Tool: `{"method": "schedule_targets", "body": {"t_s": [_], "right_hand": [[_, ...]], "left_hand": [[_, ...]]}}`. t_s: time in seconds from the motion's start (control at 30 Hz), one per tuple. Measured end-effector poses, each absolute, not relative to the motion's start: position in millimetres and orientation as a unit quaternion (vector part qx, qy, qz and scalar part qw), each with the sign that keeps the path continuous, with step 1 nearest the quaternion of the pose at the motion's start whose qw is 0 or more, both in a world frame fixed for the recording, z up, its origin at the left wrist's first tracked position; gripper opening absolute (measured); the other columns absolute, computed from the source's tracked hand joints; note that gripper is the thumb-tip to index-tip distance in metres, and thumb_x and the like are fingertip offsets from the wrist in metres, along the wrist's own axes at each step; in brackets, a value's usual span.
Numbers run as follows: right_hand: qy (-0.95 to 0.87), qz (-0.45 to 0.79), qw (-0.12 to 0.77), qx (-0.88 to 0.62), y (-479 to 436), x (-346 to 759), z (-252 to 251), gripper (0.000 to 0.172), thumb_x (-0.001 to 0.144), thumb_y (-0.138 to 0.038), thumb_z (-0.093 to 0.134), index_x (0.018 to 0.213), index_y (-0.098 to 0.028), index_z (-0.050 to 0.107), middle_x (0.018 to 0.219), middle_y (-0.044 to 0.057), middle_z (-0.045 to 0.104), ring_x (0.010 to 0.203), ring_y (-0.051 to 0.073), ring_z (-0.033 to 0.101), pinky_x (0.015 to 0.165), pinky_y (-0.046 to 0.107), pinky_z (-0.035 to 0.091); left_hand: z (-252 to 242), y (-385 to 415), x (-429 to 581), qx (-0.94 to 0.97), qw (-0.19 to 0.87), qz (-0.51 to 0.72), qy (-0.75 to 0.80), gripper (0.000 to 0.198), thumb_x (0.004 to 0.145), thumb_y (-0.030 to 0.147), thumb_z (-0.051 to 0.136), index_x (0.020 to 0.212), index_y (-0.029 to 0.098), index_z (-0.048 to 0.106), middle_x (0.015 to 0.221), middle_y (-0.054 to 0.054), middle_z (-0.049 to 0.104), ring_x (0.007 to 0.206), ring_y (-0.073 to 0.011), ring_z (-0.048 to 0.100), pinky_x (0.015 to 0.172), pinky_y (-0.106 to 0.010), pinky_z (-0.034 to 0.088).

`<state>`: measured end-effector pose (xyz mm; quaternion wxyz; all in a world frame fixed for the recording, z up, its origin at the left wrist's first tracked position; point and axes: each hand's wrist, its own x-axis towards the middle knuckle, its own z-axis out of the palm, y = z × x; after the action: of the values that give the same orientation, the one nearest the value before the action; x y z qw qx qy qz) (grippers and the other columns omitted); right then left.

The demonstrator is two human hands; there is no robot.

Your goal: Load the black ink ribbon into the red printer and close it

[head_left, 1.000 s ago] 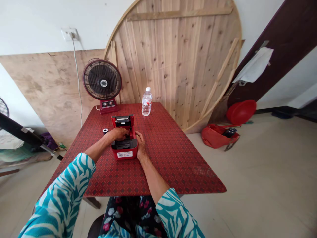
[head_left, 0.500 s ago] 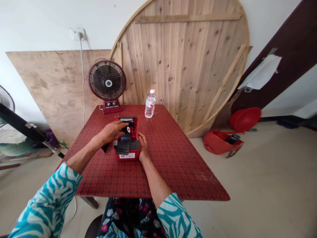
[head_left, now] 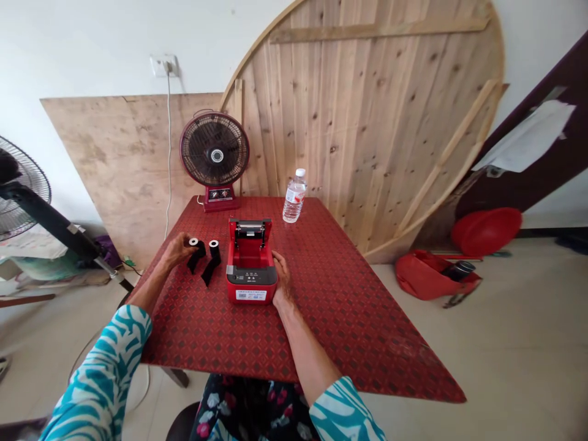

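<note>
A red and dark grey printer (head_left: 252,293), probably a thermal label printer, stands on the table with its lid (head_left: 250,226) tipped up and back. Its red inner compartment shows no roll inside. My right hand (head_left: 282,277) rests against the printer's right side, fingers along the wall and partly hidden. To the left, my left hand (head_left: 178,251) pinches the side of a small black roll (head_left: 197,250) with a white core, its loose tail trailing on the tabletop. Just right of it, between that roll and the printer, stands a second black roll (head_left: 214,256), tail hanging toward me.
A dark red patterned table (head_left: 349,318) carries everything. At its back stand a red fan (head_left: 215,153) and a clear water bottle (head_left: 294,199). Behind leans a large round wooden board (head_left: 349,122). On the floor at right lies a red bag (head_left: 416,278); a black stand fan (head_left: 50,217) is at left.
My left hand has moved from over the open printer to the table at its left, taking a black roll out of the compartment. My right hand stays on the printer. The camera view has shifted slightly left.
</note>
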<state>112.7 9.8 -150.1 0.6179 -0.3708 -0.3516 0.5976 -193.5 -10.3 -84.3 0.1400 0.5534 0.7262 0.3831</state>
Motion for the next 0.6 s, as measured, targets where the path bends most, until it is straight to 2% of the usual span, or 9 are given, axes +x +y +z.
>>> {"method": "schedule_targets", "body": {"t_s": [0.13,0.2,0.27,0.33,0.43,0.53,0.6], "right_hand": [[-0.351,0.599,0.616,-0.372,10,112,-152,0.049,0.071,-0.054,0.065,0.109,-0.022,0.065,0.084,0.001,0.073,0.069,0.017,0.063,0.063,0.03,0.047],[-0.348,0.597,0.617,-0.376,10,112,-152,0.049,0.071,-0.054,0.065,0.108,-0.022,0.065,0.086,0.001,0.073,0.071,0.017,0.063,0.064,0.03,0.047],[-0.346,0.597,0.617,-0.379,10,111,-151,0.048,0.071,-0.053,0.065,0.107,-0.022,0.066,0.087,0.001,0.073,0.072,0.017,0.063,0.065,0.03,0.047],[-0.347,0.597,0.616,-0.379,10,111,-150,0.047,0.071,-0.053,0.065,0.107,-0.022,0.066,0.087,0.001,0.073,0.072,0.017,0.063,0.065,0.03,0.048],[-0.344,0.597,0.621,-0.373,9,111,-148,0.048,0.07,-0.053,0.065,0.107,-0.022,0.066,0.087,0.002,0.073,0.073,0.017,0.063,0.066,0.03,0.048],[-0.333,0.603,0.627,-0.364,7,110,-145,0.046,0.069,-0.052,0.066,0.104,-0.022,0.066,0.086,0.002,0.073,0.072,0.017,0.063,0.066,0.031,0.048],[-0.327,0.61,0.626,-0.359,6,110,-143,0.044,0.068,-0.05,0.066,0.103,-0.022,0.066,0.086,0.001,0.073,0.072,0.017,0.063,0.067,0.031,0.048]], "left_hand": [[-101,-10,-195,0.569,0.155,0.375,0.715,0.043,0.063,0.03,0.065,0.104,0.019,0.059,0.095,-0.006,0.072,0.094,-0.0243,0.066,0.083,-0.035,0.052],[-93,-9,-194,0.588,0.156,0.376,0.7,0.053,0.068,0.031,0.061,0.119,0.018,0.057,0.112,-0.009,0.07,0.107,-0.0252,0.064,0.091,-0.036,0.049],[-82,-9,-188,0.623,0.137,0.36,0.681,0.053,0.074,0.032,0.055,0.125,0.019,0.057,0.126,-0.011,0.065,0.119,-0.0257,0.058,0.1,-0.038,0.044],[-73,-7,-176,0.665,0.093,0.302,0.677,0.048,0.075,0.029,0.055,0.122,0.022,0.062,0.13,-0.01,0.064,0.123,-0.0278,0.055,0.107,-0.042,0.038],[-68,-3,-155,0.69,0.038,0.213,0.691,0.042,0.069,0.022,0.062,0.11,0.026,0.07,0.12,-0.01,0.07,0.121,-0.0331,0.055,0.11,-0.052,0.028],[-71,1,-141,0.692,0.027,0.205,0.691,0.032,0.068,0.022,0.065,0.099,0.028,0.072,0.113,-0.009,0.072,0.12,-0.0343,0.056,0.111,-0.058,0.02],[-72,2,-138,0.691,0.028,0.211,0.691,0.024,0.07,0.025,0.066,0.094,0.027,0.072,0.105,-0.007,0.074,0.114,-0.033,0.059,0.111,-0.058,0.02]]}}
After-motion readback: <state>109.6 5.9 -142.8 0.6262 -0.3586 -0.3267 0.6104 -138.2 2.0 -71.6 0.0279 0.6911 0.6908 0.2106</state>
